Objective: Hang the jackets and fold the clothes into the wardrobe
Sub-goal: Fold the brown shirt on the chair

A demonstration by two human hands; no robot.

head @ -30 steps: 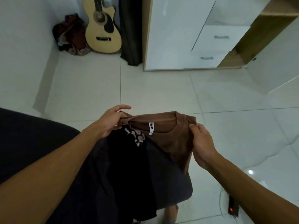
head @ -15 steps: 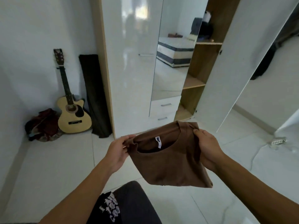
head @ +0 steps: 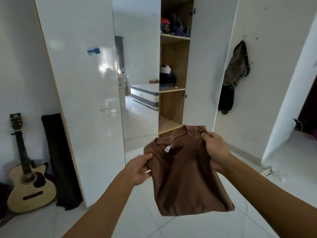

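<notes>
The left hand (head: 139, 169) pinches the left shoulder of a folded brown shirt (head: 187, 179), with the thumb on top and the fingers curled under the cloth. The right hand (head: 215, 152) pinches the right shoulder near the collar, so each grip is closed on the shirt. The shirt hangs in the air between the two hands, and its folded body drops down below them. The collar faces up, and a small white tag (head: 168, 147) shows inside it. Just past the hands stands a tall white wardrobe (head: 82, 83) with one door (head: 205, 66) swung open. Behind the right hand are its wooden shelves (head: 173, 90). Some dark clothes (head: 167, 78) sit on the middle shelf, and more things (head: 173, 25) sit on the top one. The shelf nearest the hands looks bare. Beside the open part is a mirror (head: 137, 83) that shows a bed (head: 145, 95). Far to the left of the left hand, a guitar (head: 29, 179) leans on the wall, with a long black bag (head: 58, 160) next to it. To the right of the right hand, dark clothes (head: 235, 74) hang on the white wall. The floor (head: 42, 224) under the arms is white tile.
</notes>
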